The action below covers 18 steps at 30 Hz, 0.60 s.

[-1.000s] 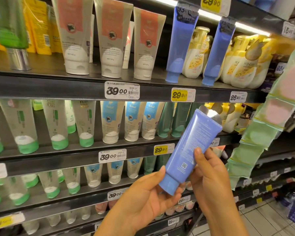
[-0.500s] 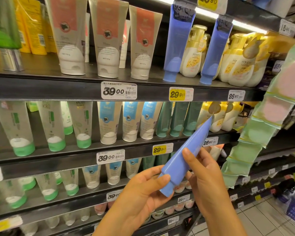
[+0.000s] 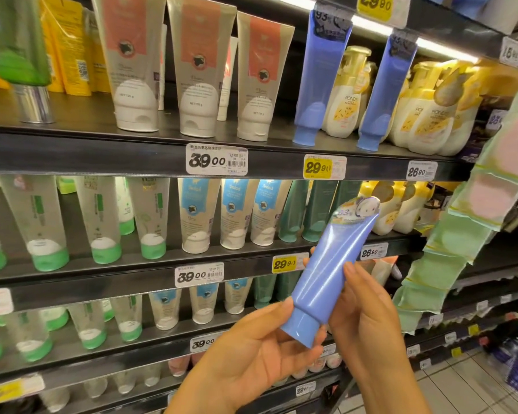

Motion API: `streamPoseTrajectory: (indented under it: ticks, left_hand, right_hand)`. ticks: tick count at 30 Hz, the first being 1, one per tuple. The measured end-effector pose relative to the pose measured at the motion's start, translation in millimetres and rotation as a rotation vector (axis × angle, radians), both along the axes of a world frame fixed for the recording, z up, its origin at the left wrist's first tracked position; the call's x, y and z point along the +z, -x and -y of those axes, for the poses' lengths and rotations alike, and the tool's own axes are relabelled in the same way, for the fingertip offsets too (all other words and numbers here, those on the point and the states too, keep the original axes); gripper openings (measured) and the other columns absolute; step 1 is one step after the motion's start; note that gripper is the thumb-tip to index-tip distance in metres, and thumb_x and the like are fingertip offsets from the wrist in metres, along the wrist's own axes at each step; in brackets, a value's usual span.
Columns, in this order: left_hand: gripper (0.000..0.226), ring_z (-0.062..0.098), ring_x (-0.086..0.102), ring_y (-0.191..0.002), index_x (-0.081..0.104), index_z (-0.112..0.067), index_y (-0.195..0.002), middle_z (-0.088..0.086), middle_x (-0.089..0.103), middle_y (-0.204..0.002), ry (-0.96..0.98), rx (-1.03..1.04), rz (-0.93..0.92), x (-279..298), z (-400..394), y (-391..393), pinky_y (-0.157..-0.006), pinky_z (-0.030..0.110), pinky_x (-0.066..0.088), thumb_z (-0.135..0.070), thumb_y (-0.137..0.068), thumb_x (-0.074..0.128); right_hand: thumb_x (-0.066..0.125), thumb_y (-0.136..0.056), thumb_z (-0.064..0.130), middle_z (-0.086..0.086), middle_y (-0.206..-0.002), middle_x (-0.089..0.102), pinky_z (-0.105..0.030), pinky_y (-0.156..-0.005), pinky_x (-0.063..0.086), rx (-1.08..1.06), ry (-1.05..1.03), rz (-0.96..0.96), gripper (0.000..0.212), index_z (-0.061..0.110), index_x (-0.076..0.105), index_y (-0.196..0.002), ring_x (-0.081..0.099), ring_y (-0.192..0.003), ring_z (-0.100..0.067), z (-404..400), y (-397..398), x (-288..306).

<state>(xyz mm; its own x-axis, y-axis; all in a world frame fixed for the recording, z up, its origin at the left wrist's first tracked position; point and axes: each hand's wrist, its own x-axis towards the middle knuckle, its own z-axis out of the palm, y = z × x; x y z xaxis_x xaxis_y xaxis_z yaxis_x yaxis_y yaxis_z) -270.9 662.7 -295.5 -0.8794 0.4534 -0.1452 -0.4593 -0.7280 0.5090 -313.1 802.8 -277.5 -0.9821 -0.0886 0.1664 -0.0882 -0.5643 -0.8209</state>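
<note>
Two hands hold blue tube [image 3: 329, 279] tilted, cap down, before the shelves [image 3: 102, 156] (inspection step, I judge). Left hand [image 3: 251, 345] pinches cap end; right hand [image 3: 368, 318] clasps body. Next: steady grip, label facing.

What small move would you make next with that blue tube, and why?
Probably lift the blue tube up to the top shelf and stand it there. The left hand and right hand both hold it cap-down, and matching blue tubes stand cap-down on that shelf above a yellow 29.90 tag, so it seems to belong there.
</note>
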Motion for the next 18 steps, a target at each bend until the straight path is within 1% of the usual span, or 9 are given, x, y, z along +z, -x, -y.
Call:
streamPoseTrajectory:
  ticks: [2, 5, 7, 9, 11, 13, 15, 17, 18]
  left_hand:
    - [0.038, 0.034, 0.066, -0.077, 0.061, 0.006, -0.108, 0.028, 0.065, -0.098, 0.109, 0.061, -0.035, -3.7, -2.3, 1.9, -0.074, 0.044, 0.056, -0.01, -0.075, 0.072]
    - [0.047, 0.028, 0.067, -0.077, 0.06, 0.005, -0.111, 0.022, 0.068, -0.098, 0.229, 0.155, -0.081, -7.2, -5.6, 5.7, -0.076, 0.041, 0.055, -0.004, -0.067, 0.074]
    - [0.048, 0.022, 0.067, -0.072, 0.063, 0.002, -0.108, 0.019, 0.07, -0.097, 0.344, 0.231, -0.147, -6.0, -5.6, 6.2, -0.063, 0.031, 0.056, -0.004, -0.062, 0.074]
    - [0.046, 0.013, 0.064, -0.062, 0.066, -0.008, -0.105, 0.014, 0.071, -0.098, 0.58, 0.33, -0.214, -4.4, -5.0, 6.1, -0.046, 0.019, 0.045, -0.002, -0.062, 0.081]
    - [0.042, 0.008, 0.062, -0.056, 0.067, -0.018, -0.1, 0.007, 0.071, -0.096, 0.788, 0.417, -0.263, -2.7, -3.7, 5.8, -0.038, 0.013, 0.037, 0.0, -0.065, 0.081]
    - [0.041, 0.009, 0.065, -0.061, 0.066, -0.022, -0.096, 0.003, 0.07, -0.096, 0.881, 0.466, -0.328, -1.8, -3.0, 5.2, -0.044, 0.012, 0.043, 0.001, -0.065, 0.08]
    - [0.043, 0.012, 0.068, -0.077, 0.065, -0.026, -0.096, 0.001, 0.068, -0.099, 0.946, 0.492, -0.402, -2.1, -3.3, 3.9, -0.061, 0.018, 0.052, 0.0, -0.065, 0.081]
    - [0.045, 0.011, 0.065, -0.089, 0.063, -0.032, -0.096, -0.006, 0.066, -0.1, 1.054, 0.517, -0.455, -2.0, -4.6, 2.8, -0.074, 0.023, 0.054, -0.006, -0.065, 0.082]
    - [0.045, 0.006, 0.062, -0.091, 0.061, -0.035, -0.096, -0.009, 0.065, -0.1, 1.113, 0.538, -0.481, -2.2, -4.9, 2.3, -0.076, 0.02, 0.053, -0.01, -0.065, 0.082]
  right_hand:
    - [0.055, -0.079, 0.021, -0.003, -0.084, 0.073, -0.025, -0.062, 0.056, -0.017, -0.003, 0.0, 0.021, 0.016, 0.074, -0.086, 0.069, -0.074, -0.013, -0.8, 0.5, -1.2]
    - [0.056, -0.077, 0.026, -0.008, -0.094, 0.073, -0.027, -0.063, 0.057, -0.033, -0.093, 0.017, 0.033, 0.01, 0.066, -0.105, 0.07, -0.081, -0.017, -1.6, 1.1, -0.9]
    - [0.056, -0.077, 0.027, -0.008, -0.097, 0.072, -0.028, -0.062, 0.057, -0.042, -0.149, 0.026, 0.039, 0.008, 0.062, -0.111, 0.07, -0.082, -0.018, -1.1, 1.3, -0.8]
    - [0.057, -0.077, 0.028, -0.009, -0.103, 0.071, -0.03, -0.065, 0.058, -0.049, -0.176, 0.025, 0.042, 0.01, 0.06, -0.115, 0.069, -0.087, -0.02, 0.4, 1.3, -1.1]
    - [0.056, -0.077, 0.029, -0.007, -0.105, 0.07, -0.033, -0.07, 0.058, -0.052, -0.176, 0.025, 0.046, 0.011, 0.057, -0.12, 0.067, -0.093, -0.022, 2.8, 1.5, -2.2]
    - [0.057, -0.076, 0.03, -0.002, -0.098, 0.072, -0.03, -0.068, 0.058, -0.051, -0.146, 0.03, 0.049, 0.011, 0.055, -0.121, 0.068, -0.09, -0.018, 4.9, 1.8, -2.8]
    - [0.058, -0.074, 0.03, 0.0, -0.091, 0.072, -0.027, -0.064, 0.057, -0.059, -0.128, 0.045, 0.05, 0.011, 0.055, -0.119, 0.069, -0.084, -0.016, 6.8, 2.5, -2.1]
    - [0.059, -0.073, 0.03, -0.001, -0.088, 0.073, -0.028, -0.062, 0.058, -0.061, -0.105, 0.058, 0.045, 0.01, 0.058, -0.113, 0.07, -0.081, -0.016, 7.2, 3.7, -2.0]
    - [0.059, -0.072, 0.029, -0.002, -0.089, 0.073, -0.029, -0.062, 0.058, -0.061, -0.091, 0.063, 0.041, 0.011, 0.06, -0.109, 0.07, -0.08, -0.017, 7.1, 4.2, -2.2]
